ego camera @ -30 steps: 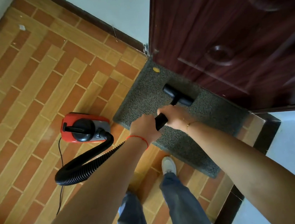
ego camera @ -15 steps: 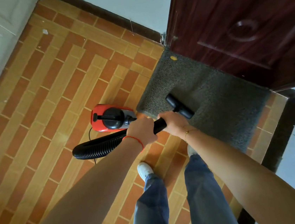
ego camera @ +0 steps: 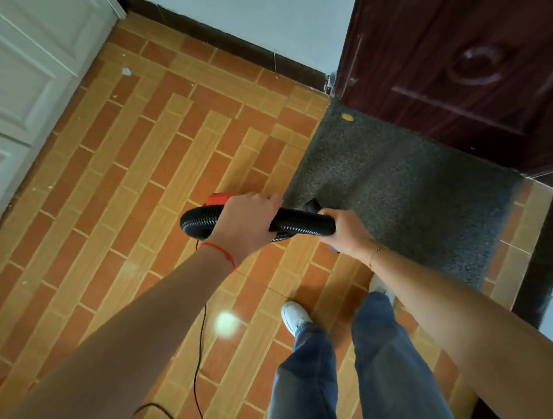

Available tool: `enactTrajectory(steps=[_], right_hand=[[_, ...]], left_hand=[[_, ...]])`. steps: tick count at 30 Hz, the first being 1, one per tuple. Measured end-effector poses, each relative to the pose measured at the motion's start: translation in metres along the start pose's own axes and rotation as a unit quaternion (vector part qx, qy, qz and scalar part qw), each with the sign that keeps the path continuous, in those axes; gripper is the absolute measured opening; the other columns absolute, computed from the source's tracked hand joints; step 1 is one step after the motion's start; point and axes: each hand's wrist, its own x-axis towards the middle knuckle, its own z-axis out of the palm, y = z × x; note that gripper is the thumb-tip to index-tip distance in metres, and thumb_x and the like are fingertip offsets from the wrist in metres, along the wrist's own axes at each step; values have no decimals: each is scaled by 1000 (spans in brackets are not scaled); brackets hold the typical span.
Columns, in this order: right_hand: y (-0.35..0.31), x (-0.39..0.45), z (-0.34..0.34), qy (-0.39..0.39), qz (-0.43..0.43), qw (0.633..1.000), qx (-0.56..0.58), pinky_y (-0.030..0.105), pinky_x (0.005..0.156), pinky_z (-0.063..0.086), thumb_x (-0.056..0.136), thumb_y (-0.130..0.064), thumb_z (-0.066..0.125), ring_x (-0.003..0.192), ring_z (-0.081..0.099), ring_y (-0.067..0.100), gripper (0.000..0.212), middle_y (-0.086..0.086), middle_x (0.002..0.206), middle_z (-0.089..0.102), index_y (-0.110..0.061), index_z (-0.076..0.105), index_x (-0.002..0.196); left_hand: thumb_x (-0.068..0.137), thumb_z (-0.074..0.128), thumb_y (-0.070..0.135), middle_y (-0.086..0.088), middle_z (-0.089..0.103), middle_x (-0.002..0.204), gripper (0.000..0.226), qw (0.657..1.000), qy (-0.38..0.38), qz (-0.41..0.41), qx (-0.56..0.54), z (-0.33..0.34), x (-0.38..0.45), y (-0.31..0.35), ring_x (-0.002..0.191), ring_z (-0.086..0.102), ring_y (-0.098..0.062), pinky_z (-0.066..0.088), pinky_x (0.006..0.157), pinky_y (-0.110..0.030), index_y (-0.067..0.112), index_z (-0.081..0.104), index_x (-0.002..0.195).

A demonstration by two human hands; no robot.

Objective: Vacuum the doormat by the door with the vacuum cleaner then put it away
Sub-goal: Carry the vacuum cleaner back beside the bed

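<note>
A grey doormat (ego camera: 404, 194) lies on the tiled floor against the dark red door (ego camera: 465, 60). A black ribbed vacuum hose (ego camera: 299, 222) runs across between my hands, lifted off the floor. My left hand (ego camera: 244, 223) grips the hose near its left bend; my right hand (ego camera: 344, 230) grips its right end. Only a red sliver of the vacuum cleaner body (ego camera: 217, 199) shows behind my left hand. The nozzle is mostly hidden by my right hand; a black tip (ego camera: 312, 204) shows at the mat's near-left edge.
The black power cord (ego camera: 197, 373) trails down the orange tiled floor (ego camera: 122, 199) and loops at the bottom. White cabinet doors (ego camera: 2, 85) stand at left. A small yellow spot (ego camera: 347, 117) sits on the mat's far corner. My legs and white shoes (ego camera: 294, 314) are below.
The nozzle has come off the middle of the mat and back toward me. The hose now hangs raised between both hands, hiding most of the red vacuum body. The view has shifted left.
</note>
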Motion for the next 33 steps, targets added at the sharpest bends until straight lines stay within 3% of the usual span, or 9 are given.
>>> enactTrajectory(steps=[3,6,13,16,20,24,30,33], right_hand=[[-3,-1,1,13,5,999,35,34,69,57,77,-13,73,81,69,22,16,4,84,71,-19,65,90],[-5,0,3,31,2,998,57,26,75,52,76,-10,76,88,67,17,25,4,91,73,-12,69,100],[-5,11,4,36,9,996,86,30,75,55,76,-10,76,86,67,17,25,4,89,72,-10,69,100],[-7,18,1,40,20,994,101,25,71,52,77,-10,75,83,66,15,21,2,86,71,-10,69,97],[-7,30,-4,69,45,989,119,23,71,49,77,-9,75,82,65,14,19,3,83,70,-8,70,95],[-4,43,-9,66,56,989,124,21,74,47,76,-11,75,86,65,14,23,4,90,72,-9,72,100],[-6,58,-8,82,85,985,130,20,73,45,76,-16,74,87,67,14,20,1,88,73,-11,73,96],[-12,65,-4,108,116,975,154,24,75,49,76,-18,74,88,67,15,21,2,90,73,-12,72,96]], left_hand=[[84,63,30,0,63,97,26,997,60,-20,-34,-4,-6,-20,95,60,-24,45,88,-36,18,54,105],[81,65,22,0,64,94,22,988,118,-70,-78,-1,-7,-38,95,59,-25,40,93,-37,17,58,102],[74,67,11,1,61,87,21,952,164,-150,-212,8,8,-63,85,55,-23,49,78,-42,17,59,92],[70,71,12,3,60,89,25,936,185,-167,-248,10,18,-69,86,55,-22,48,82,-42,19,59,91],[68,71,9,1,60,95,32,888,220,-247,-318,10,31,-83,90,54,-21,45,79,-34,17,60,97],[76,72,14,5,60,95,33,843,206,-317,-383,15,44,-89,87,52,-12,39,75,-24,18,59,106],[83,71,25,-1,58,94,37,792,146,-395,-441,41,64,-106,84,55,-18,41,71,-27,11,55,113],[80,72,30,-2,58,96,45,749,106,-440,-484,65,74,-121,85,56,-20,42,69,-28,11,54,117]])
